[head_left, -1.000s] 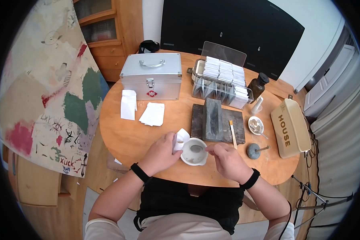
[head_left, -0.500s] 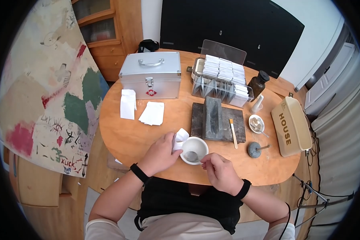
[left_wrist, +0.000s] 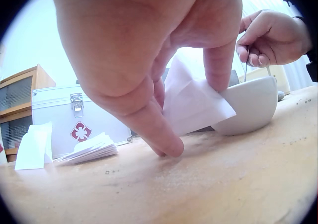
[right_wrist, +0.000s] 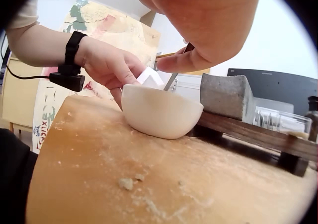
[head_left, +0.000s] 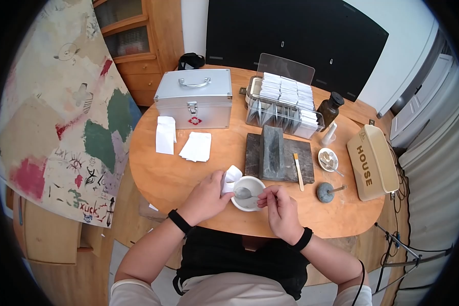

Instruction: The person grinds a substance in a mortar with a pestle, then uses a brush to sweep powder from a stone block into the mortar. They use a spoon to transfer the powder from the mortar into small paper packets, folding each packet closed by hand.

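In the head view a white bowl [head_left: 250,207] stands near the table's front edge. My left hand [head_left: 205,198] holds a folded white paper packet [head_left: 233,175] against the bowl's left rim; in the left wrist view the packet [left_wrist: 191,102] overlaps the rim, with thumb and fingers around it. From the right, my right hand [head_left: 281,214] pinches the thin handle of a metal spoon [head_left: 243,193], whose head is inside the bowl on the side by the packet. The right wrist view shows the bowl [right_wrist: 159,112] from outside, its contents hidden.
Behind the bowl, a grey stone block [head_left: 272,153] and a brush [head_left: 298,171] lie on a dark board [head_left: 252,153]. White papers [head_left: 195,147] and a silver case [head_left: 194,104] are at left. Rightward are a small dish [head_left: 328,159], a round grey stone [head_left: 325,193] and a beige bin [head_left: 370,168].
My right hand has drawn lower and slightly left, and the spoon's head has shifted inside the bowl toward the packet. The left hand stays at the rim with the packet.
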`<act>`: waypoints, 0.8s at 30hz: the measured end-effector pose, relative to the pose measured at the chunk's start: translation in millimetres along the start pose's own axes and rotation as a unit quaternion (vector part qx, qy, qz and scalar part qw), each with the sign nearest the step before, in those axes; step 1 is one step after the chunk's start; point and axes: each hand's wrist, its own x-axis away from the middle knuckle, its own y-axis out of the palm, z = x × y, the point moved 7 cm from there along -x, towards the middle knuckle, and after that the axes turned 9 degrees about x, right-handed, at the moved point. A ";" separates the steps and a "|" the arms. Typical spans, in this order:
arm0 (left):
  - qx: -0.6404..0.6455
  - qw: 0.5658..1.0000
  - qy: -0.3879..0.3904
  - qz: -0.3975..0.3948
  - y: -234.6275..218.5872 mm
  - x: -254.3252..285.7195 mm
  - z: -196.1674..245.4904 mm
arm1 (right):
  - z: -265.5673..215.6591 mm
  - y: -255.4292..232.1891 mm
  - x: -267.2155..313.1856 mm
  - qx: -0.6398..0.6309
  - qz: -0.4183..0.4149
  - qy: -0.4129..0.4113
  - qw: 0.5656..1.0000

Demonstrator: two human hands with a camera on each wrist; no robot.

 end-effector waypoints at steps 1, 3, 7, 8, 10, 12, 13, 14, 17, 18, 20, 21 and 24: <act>-0.003 1.000 0.000 0.000 0.1 -0.1 -0.2 | 2.4 -1.2 -0.7 0.000 0.000 0.000 1.000; -0.004 1.000 0.002 0.001 -0.8 0.3 1.2 | 7.2 -3.0 -1.8 0.023 -0.020 -0.004 1.000; -0.007 1.000 0.006 0.003 -1.3 0.4 1.4 | 31.1 -2.3 3.8 -0.103 -0.018 0.047 0.993; -0.007 1.000 0.005 0.003 -1.5 0.2 1.6 | 30.7 -1.7 6.1 -0.101 -0.035 0.050 0.993; -0.002 1.000 0.000 -0.005 -1.1 -0.1 1.1 | 29.8 0.3 8.6 -0.100 -0.053 0.052 0.992; -0.004 1.000 0.004 0.000 -0.3 0.0 -0.6 | 30.5 -0.5 9.8 -0.146 -0.042 0.062 0.987; -0.007 1.000 0.009 0.005 -0.4 -0.1 -0.6 | 33.3 -0.2 10.1 -0.146 -0.042 0.062 0.986; -0.007 1.000 0.009 0.005 -1.2 0.0 0.1 | 41.2 -0.7 10.3 -0.182 -0.034 0.082 0.979; 0.000 1.000 0.007 0.002 -6.5 -0.8 2.8 | 50.8 -7.9 8.6 -0.251 -0.015 0.133 0.959; 0.006 1.000 0.001 0.005 -9.4 -0.9 1.4 | 55.2 -10.8 9.1 -0.285 -0.005 0.167 0.944; 0.013 1.000 -0.005 0.009 -14.2 0.3 -1.5 | 56.3 -22.4 9.5 -0.275 0.008 0.154 0.949; 0.002 1.000 -0.003 0.015 -17.3 1.0 -2.4 | 54.7 -27.5 9.0 -0.266 0.020 0.141 0.953; -0.021 1.000 0.005 0.020 -19.7 2.6 -1.1 | 21.7 -44.0 1.4 -0.172 0.051 0.035 0.983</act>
